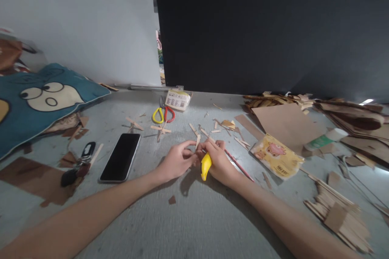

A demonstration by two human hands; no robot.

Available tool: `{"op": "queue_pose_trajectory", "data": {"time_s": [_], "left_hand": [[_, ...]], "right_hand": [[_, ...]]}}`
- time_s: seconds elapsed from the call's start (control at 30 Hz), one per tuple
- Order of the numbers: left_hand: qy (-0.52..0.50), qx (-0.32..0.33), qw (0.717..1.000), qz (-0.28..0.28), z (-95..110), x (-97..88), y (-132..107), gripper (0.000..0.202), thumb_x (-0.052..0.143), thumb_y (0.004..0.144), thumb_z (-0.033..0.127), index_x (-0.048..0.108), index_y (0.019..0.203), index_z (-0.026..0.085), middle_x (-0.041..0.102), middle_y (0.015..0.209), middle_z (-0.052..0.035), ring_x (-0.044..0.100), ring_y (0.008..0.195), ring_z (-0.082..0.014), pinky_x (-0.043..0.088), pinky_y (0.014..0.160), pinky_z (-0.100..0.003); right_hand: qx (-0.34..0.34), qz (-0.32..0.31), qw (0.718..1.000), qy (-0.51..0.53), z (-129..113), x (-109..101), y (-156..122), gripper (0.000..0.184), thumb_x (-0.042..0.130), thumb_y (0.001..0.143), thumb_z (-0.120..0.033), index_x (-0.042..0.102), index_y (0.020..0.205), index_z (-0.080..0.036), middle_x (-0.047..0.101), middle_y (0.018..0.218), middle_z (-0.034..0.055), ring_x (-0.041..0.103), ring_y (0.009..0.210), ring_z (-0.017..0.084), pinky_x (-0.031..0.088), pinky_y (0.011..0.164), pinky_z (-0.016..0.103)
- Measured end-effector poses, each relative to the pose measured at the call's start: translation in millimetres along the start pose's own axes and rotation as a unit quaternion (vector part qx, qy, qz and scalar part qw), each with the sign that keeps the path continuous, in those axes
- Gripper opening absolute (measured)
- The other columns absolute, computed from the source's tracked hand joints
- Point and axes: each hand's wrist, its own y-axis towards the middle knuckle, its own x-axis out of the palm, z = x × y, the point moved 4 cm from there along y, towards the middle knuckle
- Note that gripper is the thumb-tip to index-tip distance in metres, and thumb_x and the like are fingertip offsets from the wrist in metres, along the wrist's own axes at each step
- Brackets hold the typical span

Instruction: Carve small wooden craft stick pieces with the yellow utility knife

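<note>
My left hand point(179, 160) is closed in a pinch on a pale wooden craft stick point(198, 141), which points up past the fingertips. My right hand point(219, 161) wraps round a bright yellow tool point(206, 166); its other end is hidden by the fingers, so I cannot tell its kind. Both hands meet low over the grey table, fingertips close together at the stick. Just beyond them lie more stick pieces point(193, 130). A thin red pencil-like rod point(238, 165) rests beside my right wrist.
Left of my hands lie a black phone point(120, 157) and keys point(77, 170). Scissors point(164, 114), a labelled packet point(178, 100) and crossed sticks point(161, 129) are farther back. To the right sit a yellow packet point(276, 156), a glue tube point(325, 139) and stacked cardboard strips point(338, 214).
</note>
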Motion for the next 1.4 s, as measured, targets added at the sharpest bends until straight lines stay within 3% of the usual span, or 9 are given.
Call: {"op": "queue_pose_trajectory", "data": {"time_s": [0.17, 0.4, 0.57, 0.77, 0.93, 1.07, 1.23, 1.3, 1.4], "left_hand": [[-0.036, -0.021, 0.999, -0.008, -2, -3.0, 3, 0.055, 0.080, 0.086, 0.049, 0.062, 0.126, 0.015, 0.074, 0.074, -0.0021, 0.067, 0.063, -0.0166, 0.050, 0.062, -0.027], [0.056, 0.011, 0.998, -0.015, -1, 0.2, 1, 0.042, 0.068, 0.094, 0.036, 0.065, 0.132, 0.018, 0.076, 0.079, -0.0031, 0.073, 0.074, -0.0202, 0.055, 0.071, -0.031], [0.095, 0.015, 0.995, -0.021, -4, 1.3, 1, 0.038, 0.056, 0.101, 0.034, 0.065, 0.134, 0.018, 0.076, 0.081, -0.0043, 0.073, 0.074, -0.0198, 0.054, 0.069, -0.030], [0.098, 0.029, 0.995, 0.006, -6, 0.1, 2, 0.040, 0.060, 0.100, 0.038, 0.065, 0.134, 0.017, 0.077, 0.080, -0.0049, 0.072, 0.072, -0.0199, 0.052, 0.066, -0.028], [0.050, 0.012, 0.997, 0.061, -7, -9.6, 9, 0.047, 0.064, 0.096, 0.049, 0.062, 0.127, 0.014, 0.071, 0.071, -0.0012, 0.066, 0.063, -0.0174, 0.047, 0.059, -0.025], [0.029, 0.018, 0.998, 0.048, -4, -10.5, 9, 0.050, 0.067, 0.094, 0.056, 0.060, 0.125, 0.017, 0.068, 0.069, 0.0014, 0.067, 0.064, -0.0180, 0.047, 0.060, -0.026], [-0.018, 0.019, 0.998, 0.060, 2, -10.0, 6, 0.052, 0.070, 0.091, 0.060, 0.054, 0.120, 0.019, 0.075, 0.076, -0.0018, 0.070, 0.069, -0.0188, 0.053, 0.069, -0.030], [-0.029, 0.018, 0.998, 0.056, 4, -8.8, 5, 0.047, 0.070, 0.092, 0.058, 0.053, 0.114, 0.020, 0.077, 0.079, -0.0029, 0.070, 0.070, -0.0183, 0.054, 0.071, -0.031], [-0.033, 0.008, 0.998, 0.053, 5, -7.2, 3, 0.039, 0.069, 0.093, 0.054, 0.050, 0.105, 0.022, 0.077, 0.078, -0.0023, 0.068, 0.068, -0.0168, 0.053, 0.071, -0.031]], "right_hand": [[0.003, 0.017, 1.000, 0.008, -2, -3, 0, 0.010, 0.059, 0.094, -0.013, 0.055, 0.095, -0.022, 0.072, 0.098, 0.0025, 0.067, 0.082, 0.021, 0.035, 0.086, 0.038], [0.028, 0.039, 0.999, -0.010, 1, -4, -1, 0.012, 0.052, 0.099, -0.012, 0.056, 0.097, -0.023, 0.072, 0.095, 0.0033, 0.066, 0.083, 0.022, 0.036, 0.085, 0.039], [0.043, 0.034, 0.998, -0.012, 2, -4, 1, 0.011, 0.049, 0.103, -0.016, 0.055, 0.097, -0.023, 0.072, 0.097, 0.0050, 0.065, 0.083, 0.023, 0.036, 0.085, 0.040], [0.033, 0.021, 0.999, -0.034, -2, -2, 0, 0.013, 0.055, 0.096, -0.010, 0.055, 0.098, -0.023, 0.072, 0.099, 0.0064, 0.065, 0.087, 0.025, 0.036, 0.084, 0.039], [-0.022, -0.025, 0.998, -0.060, -16, 7, -4, 0.020, 0.056, 0.093, -0.003, 0.057, 0.101, -0.022, 0.071, 0.101, 0.0065, 0.067, 0.090, 0.025, 0.036, 0.088, 0.039], [0.002, 0.030, 0.999, -0.032, -16, 1, -3, 0.011, 0.056, 0.103, -0.014, 0.059, 0.099, -0.023, 0.073, 0.098, 0.0037, 0.067, 0.084, 0.023, 0.035, 0.087, 0.039], [0.016, 0.146, 0.989, 0.004, -16, -16, -4, 0.018, 0.050, 0.109, -0.023, 0.062, 0.097, -0.024, 0.066, 0.081, 0.0007, 0.062, 0.073, 0.020, 0.037, 0.082, 0.039], [0.014, 0.193, 0.981, 0.006, -18, -23, -8, 0.017, 0.048, 0.109, -0.026, 0.064, 0.103, -0.024, 0.065, 0.085, 0.0031, 0.063, 0.078, 0.022, 0.040, 0.083, 0.041], [0.025, 0.220, 0.974, 0.040, -17, -31, -16, 0.028, 0.043, 0.109, -0.042, 0.063, 0.113, -0.025, 0.064, 0.094, 0.0078, 0.064, 0.087, 0.026, 0.048, 0.079, 0.042]]}}
